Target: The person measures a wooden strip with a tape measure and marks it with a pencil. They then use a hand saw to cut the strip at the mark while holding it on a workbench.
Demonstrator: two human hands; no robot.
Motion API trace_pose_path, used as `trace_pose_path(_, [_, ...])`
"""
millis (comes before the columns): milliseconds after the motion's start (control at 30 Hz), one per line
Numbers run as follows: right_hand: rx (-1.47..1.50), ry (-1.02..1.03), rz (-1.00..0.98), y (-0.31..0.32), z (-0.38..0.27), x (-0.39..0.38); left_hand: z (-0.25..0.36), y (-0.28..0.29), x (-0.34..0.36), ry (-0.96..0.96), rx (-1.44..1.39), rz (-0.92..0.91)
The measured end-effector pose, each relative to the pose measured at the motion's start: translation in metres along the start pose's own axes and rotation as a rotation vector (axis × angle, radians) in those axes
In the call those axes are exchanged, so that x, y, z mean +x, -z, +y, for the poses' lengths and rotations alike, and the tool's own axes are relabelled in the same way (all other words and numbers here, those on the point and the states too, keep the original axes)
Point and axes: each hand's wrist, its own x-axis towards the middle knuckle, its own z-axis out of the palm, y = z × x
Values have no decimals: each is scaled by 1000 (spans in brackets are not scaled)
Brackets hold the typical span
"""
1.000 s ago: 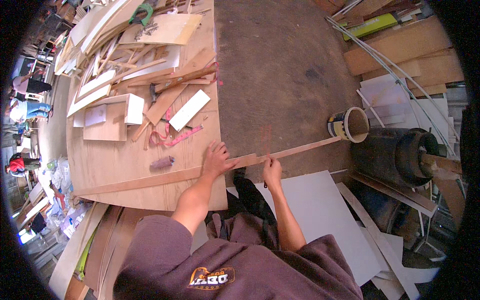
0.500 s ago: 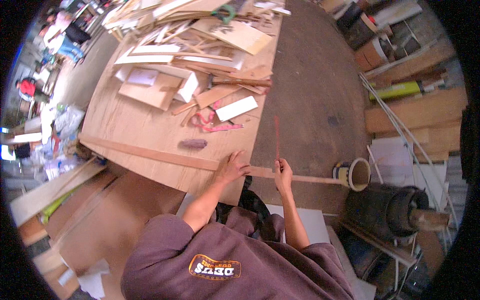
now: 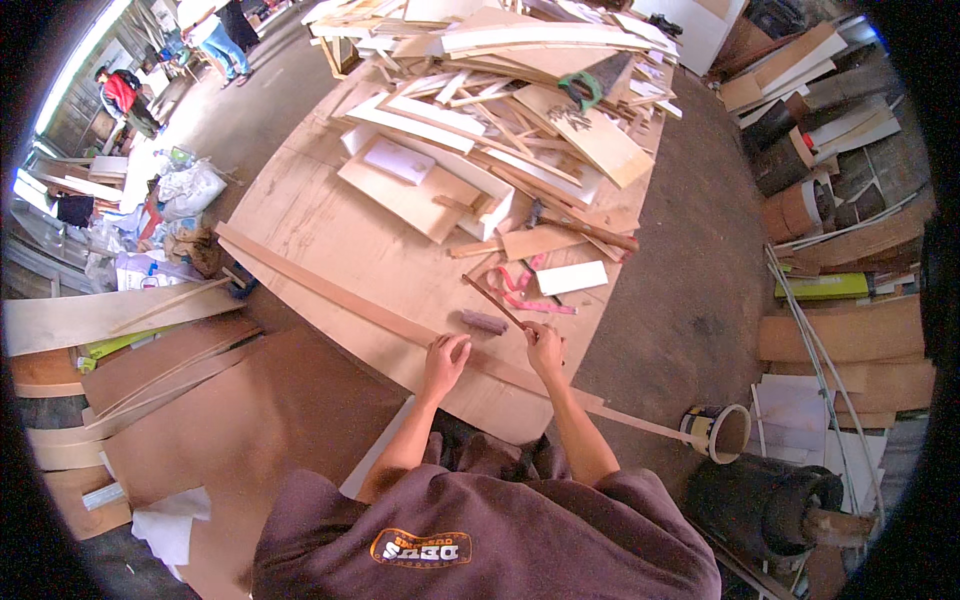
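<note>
Long wooden strip (image 3: 330, 291) is lying slantwise from left of frame toward lower right, along near side of worktable (image 3: 290, 220). Probably light, flexing lengthwise, edges perhaps splintering if forced; flat faces near middle seeming best for holding. Left hand (image 3: 445, 360), below centre, is touching strip, fingers curling; cannot tell whether pinching. Right hand (image 3: 545, 352), right of centre, is gripping thin reddish-brown stick (image 3: 490, 297) by lower end; likely light, stiff, possibly snapping under bending.

Glare whitens the upper left; edges curve into black
</note>
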Motion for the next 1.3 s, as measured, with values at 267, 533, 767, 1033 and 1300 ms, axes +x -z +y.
trace_pose_path(267, [-230, -12, 260, -30, -45, 43, -52, 44, 46, -10, -58, -30])
trace_pose_path(533, [-285, -159, 334, 28, 13, -38, 5, 21, 83, -216, -82, -194])
trace_pose_path(767, [-305, -414, 447, 101, 119, -131, 78, -89, 40, -349, -126, -472])
trace_pose_path(1033, [-393, -427, 482, 220, 317, -200, 201, -266, -72, -437, -105, -700])
trace_pose_path(1300, [-484, -237, -24, 245, 480, -234, 278, -410, -160, -468, 290, -726])
